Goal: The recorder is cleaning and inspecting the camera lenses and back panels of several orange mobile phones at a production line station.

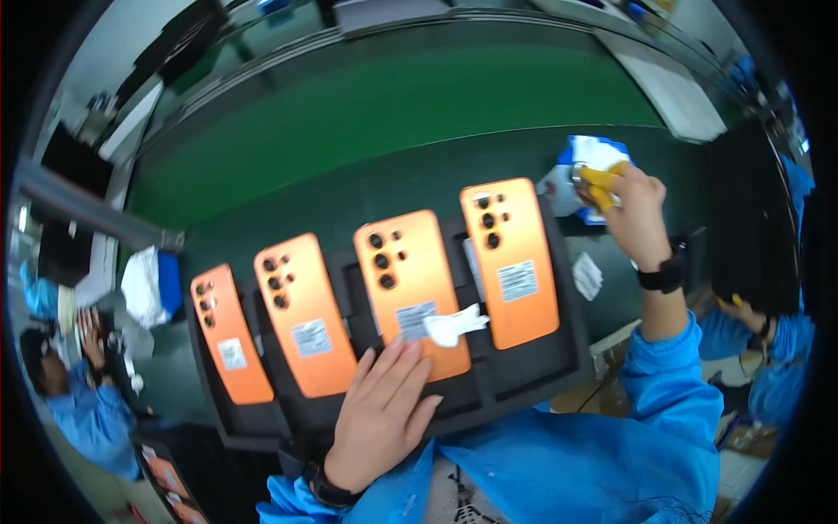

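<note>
Four orange phones lie camera side up in a black tray (515, 397), each with a white printed label: a far-left phone (229, 306), a second phone (292, 271), a third phone (419, 262) and a right-hand phone (515, 227). My left hand (380, 419) is open, its stretched fingertips resting on the lower end of the third phone. Beside them a crumpled white wipe (454, 327) lies across that phone. Yellow finger cots cover fingertips of my right hand (635, 205). Its fingers bend around something partly hidden, with a metallic ring showing, at a blue-and-white packet (602, 155).
Another crumpled wipe (588, 276) lies right of the tray. A second blue-and-white packet (155, 284) stands at the left. Beyond the dark bench runs a green belt (393, 96). Co-workers in blue sit at both sides; more orange phones (166, 476) show at lower left.
</note>
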`<state>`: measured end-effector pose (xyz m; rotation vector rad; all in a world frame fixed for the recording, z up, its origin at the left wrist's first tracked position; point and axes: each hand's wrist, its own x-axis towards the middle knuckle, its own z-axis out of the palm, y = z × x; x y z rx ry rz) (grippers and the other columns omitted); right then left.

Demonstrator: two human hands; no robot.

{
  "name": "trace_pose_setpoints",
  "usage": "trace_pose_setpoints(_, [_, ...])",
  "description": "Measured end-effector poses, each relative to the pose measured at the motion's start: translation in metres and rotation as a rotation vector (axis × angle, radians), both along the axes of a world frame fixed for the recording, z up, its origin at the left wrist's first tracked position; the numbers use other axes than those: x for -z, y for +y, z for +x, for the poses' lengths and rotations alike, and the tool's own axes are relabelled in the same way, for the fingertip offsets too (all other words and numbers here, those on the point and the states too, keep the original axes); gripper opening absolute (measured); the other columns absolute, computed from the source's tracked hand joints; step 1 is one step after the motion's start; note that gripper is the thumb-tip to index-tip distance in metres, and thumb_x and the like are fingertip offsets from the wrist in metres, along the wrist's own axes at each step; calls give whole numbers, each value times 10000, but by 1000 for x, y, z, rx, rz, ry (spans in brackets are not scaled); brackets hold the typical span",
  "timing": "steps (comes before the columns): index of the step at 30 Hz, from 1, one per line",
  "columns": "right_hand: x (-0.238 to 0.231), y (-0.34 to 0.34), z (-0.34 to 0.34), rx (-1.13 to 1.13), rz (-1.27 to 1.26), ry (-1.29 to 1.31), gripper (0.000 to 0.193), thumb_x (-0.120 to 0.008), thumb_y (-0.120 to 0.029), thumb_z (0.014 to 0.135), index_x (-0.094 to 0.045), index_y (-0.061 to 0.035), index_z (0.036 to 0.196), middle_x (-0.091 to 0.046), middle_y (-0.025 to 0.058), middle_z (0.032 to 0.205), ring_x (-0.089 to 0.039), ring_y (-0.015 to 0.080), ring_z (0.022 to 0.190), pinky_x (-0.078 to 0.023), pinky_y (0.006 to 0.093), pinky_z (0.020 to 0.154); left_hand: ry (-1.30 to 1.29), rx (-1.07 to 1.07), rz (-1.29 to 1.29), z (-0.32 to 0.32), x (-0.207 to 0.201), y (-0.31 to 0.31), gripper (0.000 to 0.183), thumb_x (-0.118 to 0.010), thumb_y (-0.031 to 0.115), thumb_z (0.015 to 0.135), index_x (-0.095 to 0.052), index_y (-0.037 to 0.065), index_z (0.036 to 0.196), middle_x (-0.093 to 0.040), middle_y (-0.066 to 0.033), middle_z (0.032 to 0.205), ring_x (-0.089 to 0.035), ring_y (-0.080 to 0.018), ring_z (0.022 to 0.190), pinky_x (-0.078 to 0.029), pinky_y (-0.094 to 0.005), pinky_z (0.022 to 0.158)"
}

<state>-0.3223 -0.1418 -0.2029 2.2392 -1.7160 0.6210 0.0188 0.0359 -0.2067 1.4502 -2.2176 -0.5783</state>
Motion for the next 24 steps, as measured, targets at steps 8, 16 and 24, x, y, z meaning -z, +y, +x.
trace_pose_setpoints(8, [-41, 35, 95, -370, -96, -71, 327, -602, 2, 742, -744, -110, 1016, -653, 28, 935, -577, 222, 826, -355, 375, 877, 16, -21, 1, 7, 4, 5, 501, -754, 193, 815, -610, 22, 1263, -556, -156, 1379, -485, -324, 1331, -352, -496, 1102])
trace_pose_setpoints(16, [1, 39, 173, -774, 120, -1, 162, -672, -78, 749, -773, -124, 867, -549, -12, 837, -553, 168, 818, -305, 482, 961, 40, -16, 7, 6, 3, 4, 499, -744, 201, 826, -606, 29, 1274, -555, -153, 1381, -482, -317, 1335, -336, -482, 1118])
trace_pose_setpoints(24, [3, 50, 180, -734, 39, 21, 89, -678, -124, 762, -762, -125, 790, -516, -11, 799, -549, 155, 838, -301, 478, 986, 14, -16, 13, 6, 1, 5, 493, -732, 211, 842, -601, 31, 1282, -556, -145, 1381, -470, -307, 1346, -334, -475, 1122])
